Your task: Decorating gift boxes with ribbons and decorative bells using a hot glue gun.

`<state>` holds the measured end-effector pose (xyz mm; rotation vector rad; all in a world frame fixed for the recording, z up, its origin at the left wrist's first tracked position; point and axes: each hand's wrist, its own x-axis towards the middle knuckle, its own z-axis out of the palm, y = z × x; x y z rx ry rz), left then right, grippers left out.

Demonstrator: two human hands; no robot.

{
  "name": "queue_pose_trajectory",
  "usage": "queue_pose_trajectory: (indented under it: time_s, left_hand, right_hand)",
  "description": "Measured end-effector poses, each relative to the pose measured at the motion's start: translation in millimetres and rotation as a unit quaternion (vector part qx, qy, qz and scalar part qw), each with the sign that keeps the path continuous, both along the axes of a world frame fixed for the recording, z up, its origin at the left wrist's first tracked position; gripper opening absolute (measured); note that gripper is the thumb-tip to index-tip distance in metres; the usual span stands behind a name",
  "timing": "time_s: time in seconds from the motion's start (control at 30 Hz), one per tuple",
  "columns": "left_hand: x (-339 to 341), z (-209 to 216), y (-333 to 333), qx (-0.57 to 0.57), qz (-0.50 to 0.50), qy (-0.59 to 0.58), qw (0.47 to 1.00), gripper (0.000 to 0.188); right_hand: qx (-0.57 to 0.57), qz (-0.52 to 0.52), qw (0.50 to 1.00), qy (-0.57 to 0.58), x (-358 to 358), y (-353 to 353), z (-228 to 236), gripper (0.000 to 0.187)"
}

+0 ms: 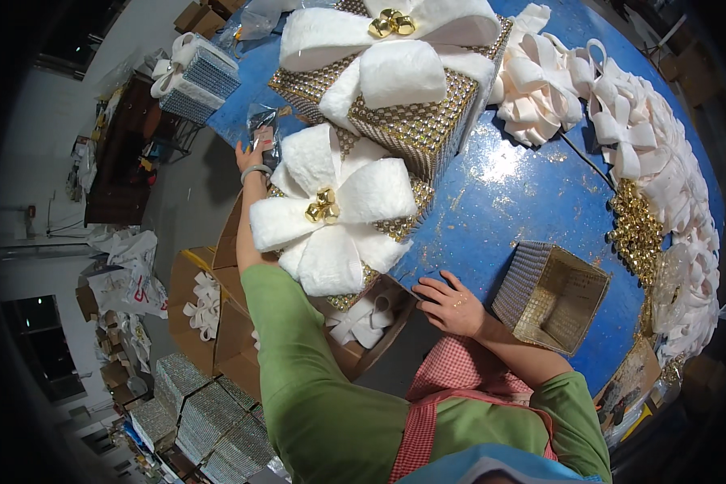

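My left hand (250,157), a bracelet at its wrist, reaches to the table's far left edge. Its fingers close on a small clear plastic packet (268,139) with dark contents and a pinkish label. Below it stands a glittery gift box topped by a white plush bow (371,194) with gold jingle bells (323,208). A larger gold-and-silver box (415,117) with a similar bow sits just behind. My right hand (452,305) lies flat at the near table edge, fingers spread, holding nothing. To its right an uncovered glittery box (550,297) rests on its side, its inside showing.
White bows (661,161) and a heap of gold bells (633,230) line the right side of the blue table (472,202). A silver-blue gift box (198,81) is at the far left. Cardboard cartons (234,343) with white bows stand below the table's left edge, near stacked glittery boxes (210,419).
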<state>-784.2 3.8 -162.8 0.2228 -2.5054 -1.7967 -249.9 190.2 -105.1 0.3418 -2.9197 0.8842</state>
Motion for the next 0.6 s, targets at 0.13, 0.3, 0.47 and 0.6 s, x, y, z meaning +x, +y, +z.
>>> queue_pose_trajectory:
  time_s: [0.13,0.3,0.47,0.6]
  left_hand:
    - [18,17,7,-0.07,0.045,0.036,0.996,0.075]
    - [13,16,5,-0.115,0.07,0.031,0.99,0.06]
    - [-11,-7,-7,-0.061,0.062,0.072,0.994,0.048]
    - [-20,-17,-12,0.111,0.028,0.08,0.99,0.042]
  right_hand:
    - [0.001,0.001,1.0,-0.002,0,0,1,0.026]
    - [0.0,0.001,1.0,-0.003,-1,0,2,0.027]
    - [-0.006,0.032,0.999,-0.007,-1,0,3,0.029]
    - [0.002,0.015,1.0,-0.01,-2,0,3,0.03]
